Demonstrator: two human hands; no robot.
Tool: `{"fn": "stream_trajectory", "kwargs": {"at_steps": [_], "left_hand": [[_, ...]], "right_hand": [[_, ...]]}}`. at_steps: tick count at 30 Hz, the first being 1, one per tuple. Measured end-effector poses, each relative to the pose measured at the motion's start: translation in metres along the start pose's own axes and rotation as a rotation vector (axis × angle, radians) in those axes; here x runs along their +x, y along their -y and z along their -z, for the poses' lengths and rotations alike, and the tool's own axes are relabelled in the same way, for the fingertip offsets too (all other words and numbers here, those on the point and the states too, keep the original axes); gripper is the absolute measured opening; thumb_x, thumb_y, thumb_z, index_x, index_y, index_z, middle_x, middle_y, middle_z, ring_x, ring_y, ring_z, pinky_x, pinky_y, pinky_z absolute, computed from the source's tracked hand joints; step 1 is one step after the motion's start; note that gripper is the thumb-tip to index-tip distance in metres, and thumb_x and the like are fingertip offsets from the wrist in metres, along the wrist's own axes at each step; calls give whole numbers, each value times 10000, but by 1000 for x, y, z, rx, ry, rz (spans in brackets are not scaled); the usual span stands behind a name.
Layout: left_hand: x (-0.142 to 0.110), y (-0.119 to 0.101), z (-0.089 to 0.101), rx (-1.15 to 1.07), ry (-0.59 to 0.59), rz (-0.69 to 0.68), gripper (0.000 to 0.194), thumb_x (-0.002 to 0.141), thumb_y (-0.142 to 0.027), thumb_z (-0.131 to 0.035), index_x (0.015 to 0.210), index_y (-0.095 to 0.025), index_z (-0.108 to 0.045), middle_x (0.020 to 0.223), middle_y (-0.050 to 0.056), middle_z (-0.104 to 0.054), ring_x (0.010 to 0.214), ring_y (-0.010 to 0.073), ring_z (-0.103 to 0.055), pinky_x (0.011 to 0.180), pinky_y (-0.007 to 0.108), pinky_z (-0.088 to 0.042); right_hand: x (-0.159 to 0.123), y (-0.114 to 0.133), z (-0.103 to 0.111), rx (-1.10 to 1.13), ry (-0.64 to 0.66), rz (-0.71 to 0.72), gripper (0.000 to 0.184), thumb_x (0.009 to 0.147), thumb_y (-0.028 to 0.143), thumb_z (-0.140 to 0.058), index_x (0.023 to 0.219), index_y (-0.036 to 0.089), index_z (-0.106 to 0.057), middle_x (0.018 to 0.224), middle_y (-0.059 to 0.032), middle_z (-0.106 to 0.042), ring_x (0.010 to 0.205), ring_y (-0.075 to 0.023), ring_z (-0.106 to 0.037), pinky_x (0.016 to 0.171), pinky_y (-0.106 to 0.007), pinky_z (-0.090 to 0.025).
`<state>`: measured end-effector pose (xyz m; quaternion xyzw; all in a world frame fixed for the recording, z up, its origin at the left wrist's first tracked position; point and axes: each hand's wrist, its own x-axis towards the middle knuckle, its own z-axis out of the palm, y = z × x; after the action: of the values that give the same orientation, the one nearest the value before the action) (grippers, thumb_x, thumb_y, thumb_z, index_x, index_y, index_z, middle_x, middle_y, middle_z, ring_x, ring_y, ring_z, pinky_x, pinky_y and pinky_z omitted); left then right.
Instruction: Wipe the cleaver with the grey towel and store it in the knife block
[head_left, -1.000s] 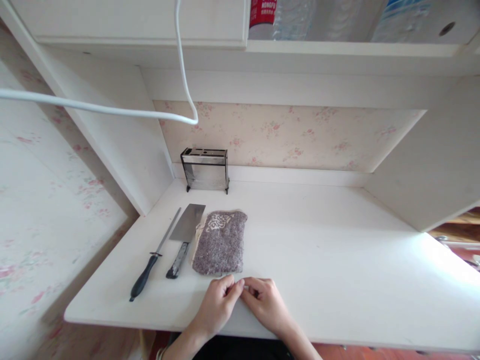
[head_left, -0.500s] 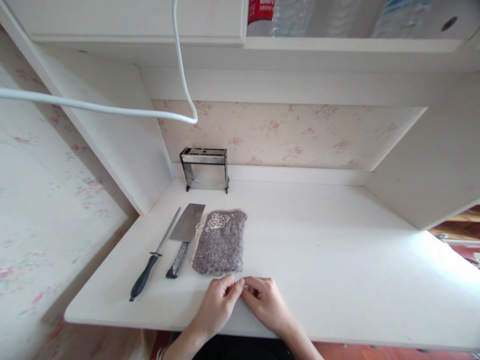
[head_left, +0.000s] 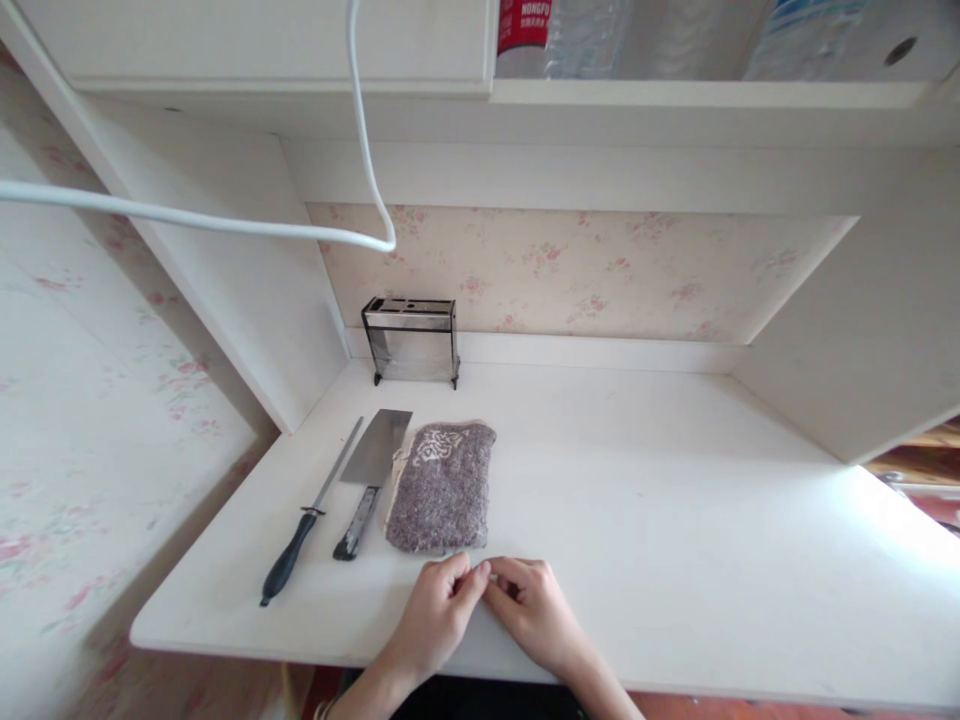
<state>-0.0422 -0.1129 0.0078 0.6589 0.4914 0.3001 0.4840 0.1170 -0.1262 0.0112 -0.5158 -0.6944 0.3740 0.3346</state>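
Observation:
My left hand (head_left: 437, 610) and my right hand (head_left: 534, 608) rest on the white desk (head_left: 660, 520) near its front edge, fingertips touching each other, fingers curled together. Whether they pinch anything small is too hard to tell. Just beyond them lies a folded grey-purple cloth (head_left: 442, 485) with a white pattern. To its left a cleaver (head_left: 370, 470) lies flat with its dark handle toward me. Farther left lies a sharpening steel (head_left: 307, 525) with a black handle.
A metal knife holder (head_left: 411, 338) stands at the back against the floral wall. A white cable (head_left: 225, 220) hangs across the upper left. Bottles (head_left: 585, 35) stand on the shelf above. White side panels close in the desk left and right.

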Motion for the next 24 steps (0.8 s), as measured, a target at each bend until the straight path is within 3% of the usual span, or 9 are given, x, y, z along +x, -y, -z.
{"fn": "stream_trajectory", "kwargs": {"at_steps": [24], "left_hand": [[-1,-4,2,17,-3,1,434,909,-474,-430,608,-209,-265,562,-60,-249,551,96,-292,521,249,-221]], "right_hand": [[0,3,1,-27,-9,10,295,918,333,-476,696,174,-588,588,24,-512,565,-100,-472,556,-206,-340]]}}
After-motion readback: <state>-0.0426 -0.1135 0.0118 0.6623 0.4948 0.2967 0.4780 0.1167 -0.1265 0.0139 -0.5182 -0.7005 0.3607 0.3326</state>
